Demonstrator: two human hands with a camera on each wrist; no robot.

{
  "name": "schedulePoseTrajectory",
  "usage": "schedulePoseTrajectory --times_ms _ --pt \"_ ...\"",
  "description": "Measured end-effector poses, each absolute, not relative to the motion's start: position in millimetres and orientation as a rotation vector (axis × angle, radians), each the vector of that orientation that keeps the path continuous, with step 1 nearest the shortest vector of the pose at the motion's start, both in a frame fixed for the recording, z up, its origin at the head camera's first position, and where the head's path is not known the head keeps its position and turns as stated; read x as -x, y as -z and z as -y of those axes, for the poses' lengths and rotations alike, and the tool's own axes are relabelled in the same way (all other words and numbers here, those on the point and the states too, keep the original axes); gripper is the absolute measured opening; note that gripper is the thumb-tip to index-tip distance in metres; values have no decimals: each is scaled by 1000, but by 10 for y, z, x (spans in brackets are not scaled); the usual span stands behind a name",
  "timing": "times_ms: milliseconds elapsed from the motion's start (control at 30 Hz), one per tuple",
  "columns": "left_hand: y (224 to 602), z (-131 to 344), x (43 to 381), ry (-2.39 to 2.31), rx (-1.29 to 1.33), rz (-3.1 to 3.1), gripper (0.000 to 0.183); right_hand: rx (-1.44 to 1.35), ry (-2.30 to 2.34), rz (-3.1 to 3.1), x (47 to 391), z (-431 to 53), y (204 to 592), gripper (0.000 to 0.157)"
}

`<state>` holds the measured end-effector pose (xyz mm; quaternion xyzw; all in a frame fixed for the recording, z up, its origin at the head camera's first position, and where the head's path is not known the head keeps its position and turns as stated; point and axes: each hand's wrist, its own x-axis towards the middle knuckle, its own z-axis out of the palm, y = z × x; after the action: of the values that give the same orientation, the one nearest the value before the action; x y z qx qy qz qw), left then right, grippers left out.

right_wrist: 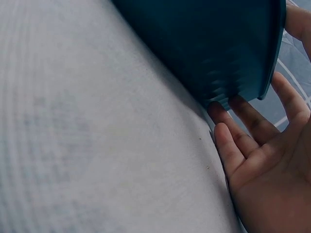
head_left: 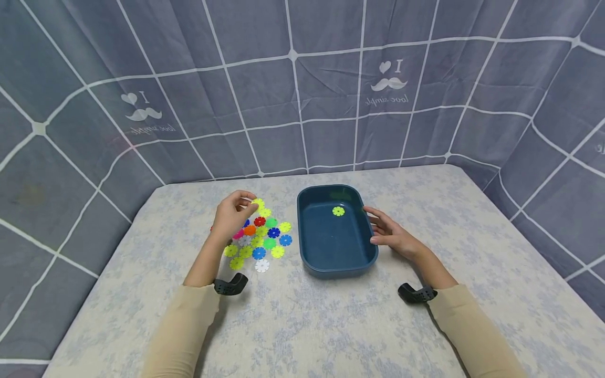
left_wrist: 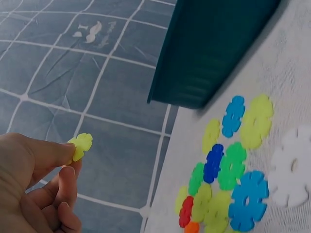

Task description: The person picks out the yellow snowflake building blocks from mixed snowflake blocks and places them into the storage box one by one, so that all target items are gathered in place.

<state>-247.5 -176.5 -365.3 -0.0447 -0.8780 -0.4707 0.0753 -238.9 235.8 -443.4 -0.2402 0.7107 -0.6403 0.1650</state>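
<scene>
My left hand (head_left: 230, 214) pinches a yellow notched plastic disc (left_wrist: 82, 145) between thumb and fingertips, held above the pile. Below it, a loose pile of flower-shaped discs (head_left: 259, 253) in yellow, green, blue, red, orange, pink and white lies flat on the table, partly hidden by that hand. Right of the pile stands a dark teal plastic bin (head_left: 337, 247), with one yellow-green disc (head_left: 338, 211) lying inside. At the bin's right side, my right hand (head_left: 396, 237) rests its fairly straight fingertips (right_wrist: 217, 110) against the outer wall, thumb near the rim.
A pale table with a faint blue floral cover (head_left: 326, 325) bears everything. Behind it and at both sides hangs a grey-blue curtain (head_left: 264, 94) with white grid lines. Each wrist wears a black band (head_left: 230, 284).
</scene>
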Motion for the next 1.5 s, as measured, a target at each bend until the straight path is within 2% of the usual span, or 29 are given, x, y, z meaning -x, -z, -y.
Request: schedulePoseTrajectory --times_ms 1500 --pt "3681 941 2663 1593 427 2594 17 704 1837 -2006 2423 -2366 4430 83"
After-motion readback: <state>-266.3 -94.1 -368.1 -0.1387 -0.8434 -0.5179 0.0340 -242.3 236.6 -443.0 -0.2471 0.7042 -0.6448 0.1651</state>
